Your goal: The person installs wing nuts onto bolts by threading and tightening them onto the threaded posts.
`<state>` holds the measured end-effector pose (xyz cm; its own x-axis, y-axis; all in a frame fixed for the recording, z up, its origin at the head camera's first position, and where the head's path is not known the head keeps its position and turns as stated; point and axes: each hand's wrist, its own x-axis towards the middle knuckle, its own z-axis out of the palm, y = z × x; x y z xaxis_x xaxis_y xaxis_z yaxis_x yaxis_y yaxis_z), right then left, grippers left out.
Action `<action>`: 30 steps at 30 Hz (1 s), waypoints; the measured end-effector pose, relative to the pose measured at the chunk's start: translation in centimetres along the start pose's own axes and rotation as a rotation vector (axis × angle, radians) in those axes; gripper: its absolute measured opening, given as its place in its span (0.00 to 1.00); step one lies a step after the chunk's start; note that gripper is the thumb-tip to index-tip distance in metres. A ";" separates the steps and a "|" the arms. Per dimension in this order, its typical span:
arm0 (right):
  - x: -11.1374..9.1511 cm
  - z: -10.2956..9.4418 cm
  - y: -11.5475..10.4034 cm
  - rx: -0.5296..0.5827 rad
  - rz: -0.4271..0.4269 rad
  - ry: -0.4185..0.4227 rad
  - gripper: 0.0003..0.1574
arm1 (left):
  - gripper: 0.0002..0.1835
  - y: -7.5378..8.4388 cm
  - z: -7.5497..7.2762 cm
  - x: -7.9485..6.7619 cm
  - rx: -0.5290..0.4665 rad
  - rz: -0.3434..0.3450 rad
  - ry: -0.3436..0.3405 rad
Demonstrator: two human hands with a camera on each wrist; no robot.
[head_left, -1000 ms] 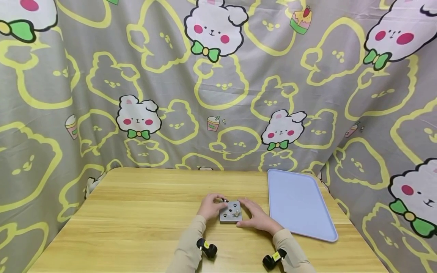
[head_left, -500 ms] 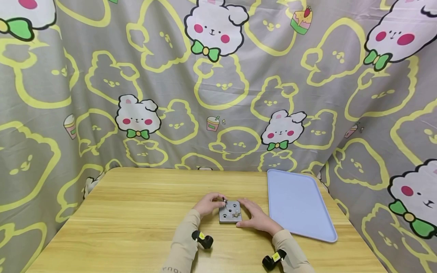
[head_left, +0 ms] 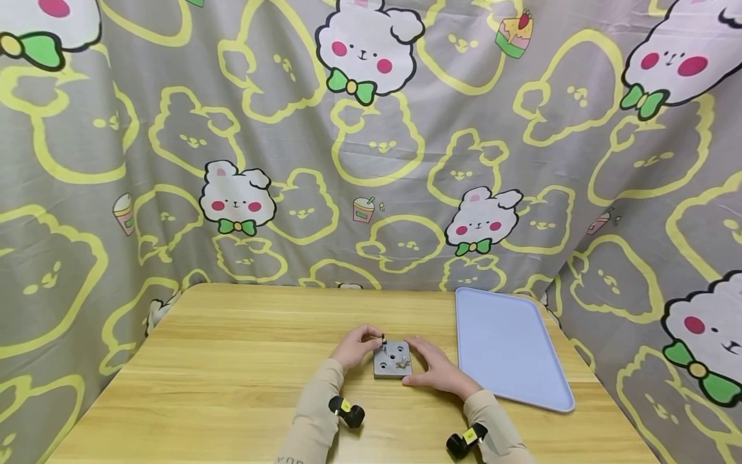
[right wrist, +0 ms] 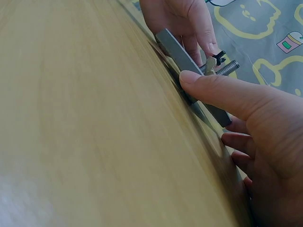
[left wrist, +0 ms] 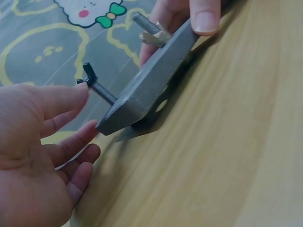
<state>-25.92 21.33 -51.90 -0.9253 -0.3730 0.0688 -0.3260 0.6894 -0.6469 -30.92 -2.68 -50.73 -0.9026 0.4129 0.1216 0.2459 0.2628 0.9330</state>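
A square grey metal plate (head_left: 392,370) with several holes lies near the middle of the wooden table. My right hand (head_left: 437,372) holds it by its edges, thumb (right wrist: 191,78) on the near side and fingers at the far side. At the plate's far left corner, a black wing nut (left wrist: 89,73) sits at the top of a threaded bolt (left wrist: 104,93). The thumb and forefinger of my left hand (head_left: 353,348) pinch this wing nut, while the other fingers curl loosely below. A brass-coloured wing nut (left wrist: 156,37) is on a second bolt (right wrist: 228,69) at the opposite corner, low against the plate.
A pale blue tray (head_left: 510,348) lies on the table (head_left: 243,361) to the right of my right hand. A patterned grey curtain (head_left: 400,161) hangs behind and on both sides. Black wrist cameras (head_left: 348,411) are strapped to both forearms.
My left wrist and forearm have shifted a little to the left. The black wing nut now shows more plainly above the left fingertips. My right hand and the plate stay nearly still.
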 end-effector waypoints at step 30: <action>0.0 0.0 0.1 -0.006 0.005 0.000 0.59 | 0.11 0.3 0.5 -0.9 0.110 0.043 0.049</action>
<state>-25.94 21.41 -51.96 -0.9270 -0.3695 0.0649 -0.3222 0.6953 -0.6425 -29.88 -2.55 -50.67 -0.9060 0.3834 0.1795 0.3195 0.3410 0.8841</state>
